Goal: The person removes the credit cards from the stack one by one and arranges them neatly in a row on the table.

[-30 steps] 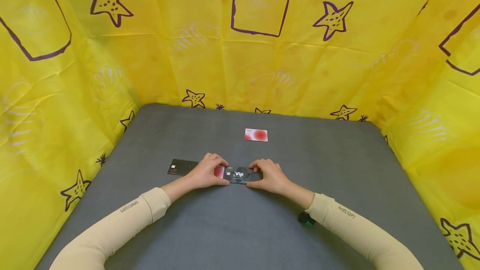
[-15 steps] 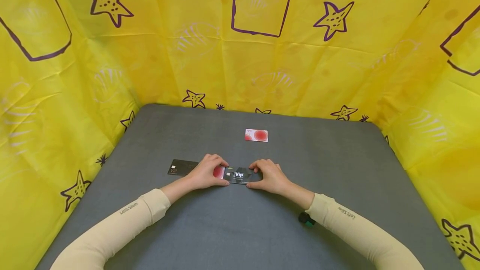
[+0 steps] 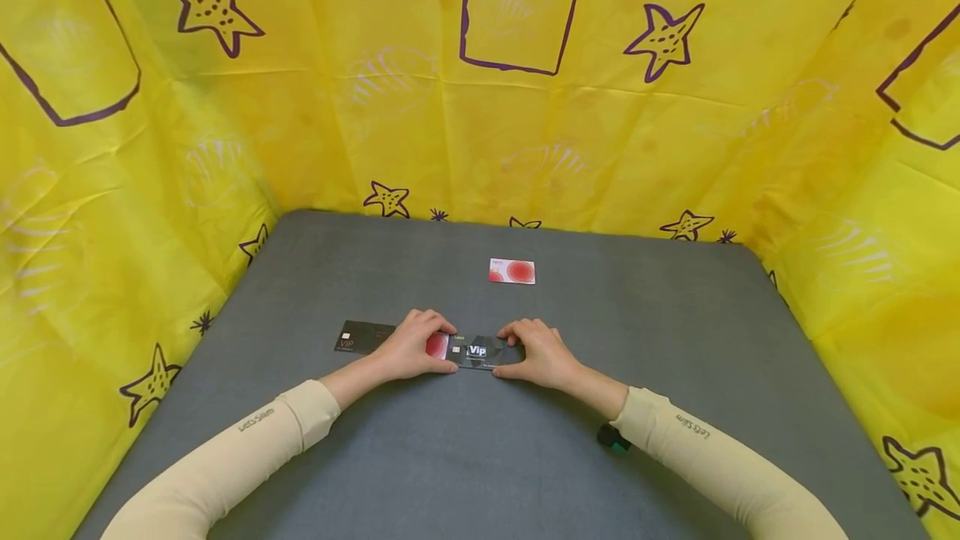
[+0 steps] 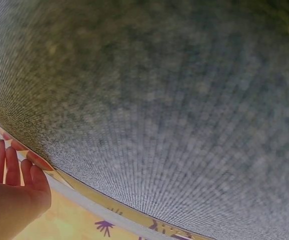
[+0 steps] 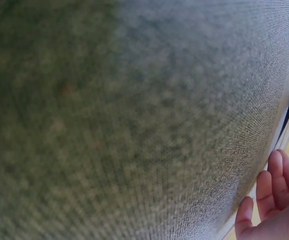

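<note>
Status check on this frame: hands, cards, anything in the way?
Left hand on the red card, right hand on the black Vip card. Both cards flat on the mat. Nothing in the way.

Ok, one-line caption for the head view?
Both hands, left hand and right hand, hold cards on a grey table; red-and-white card lies beyond.

Table (image 3: 480, 457) grey; backdrop (image 3: 300, 107) yellow, purple stars; far card (image 3: 512, 271) white, red circles; held cards (image 3: 480, 351) black; sleeves (image 3: 225, 473) cream.
</note>
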Motion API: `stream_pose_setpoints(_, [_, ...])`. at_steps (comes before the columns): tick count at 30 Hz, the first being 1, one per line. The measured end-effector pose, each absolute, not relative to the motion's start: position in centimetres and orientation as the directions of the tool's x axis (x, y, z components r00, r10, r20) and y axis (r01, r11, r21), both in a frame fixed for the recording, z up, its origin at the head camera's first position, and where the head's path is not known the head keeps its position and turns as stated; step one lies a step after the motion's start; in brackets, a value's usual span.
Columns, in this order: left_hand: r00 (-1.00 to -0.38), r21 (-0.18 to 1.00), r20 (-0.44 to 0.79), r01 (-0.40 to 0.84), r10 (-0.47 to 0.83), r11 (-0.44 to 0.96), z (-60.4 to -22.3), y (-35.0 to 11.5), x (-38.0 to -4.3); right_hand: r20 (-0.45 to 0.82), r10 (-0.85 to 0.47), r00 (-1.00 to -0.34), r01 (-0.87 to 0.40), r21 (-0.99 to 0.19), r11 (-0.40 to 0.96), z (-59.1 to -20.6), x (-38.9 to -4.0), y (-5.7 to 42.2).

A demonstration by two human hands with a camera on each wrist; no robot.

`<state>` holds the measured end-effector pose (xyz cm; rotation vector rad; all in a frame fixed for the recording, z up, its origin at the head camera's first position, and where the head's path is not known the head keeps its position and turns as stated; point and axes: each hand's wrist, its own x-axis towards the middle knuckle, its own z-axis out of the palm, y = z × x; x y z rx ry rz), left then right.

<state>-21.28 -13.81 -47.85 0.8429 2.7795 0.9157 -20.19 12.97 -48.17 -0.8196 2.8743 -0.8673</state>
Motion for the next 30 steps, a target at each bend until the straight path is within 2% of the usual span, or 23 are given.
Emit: stream_pose_setpoints(30, [-0.841,0.565,0.051,0.47,0.539,0.679,-47.58,-13.73,-21.14,0.108,-0.501,-0.858,-0.474,-0.542,0.694,-48.42,-20.18,13.17])
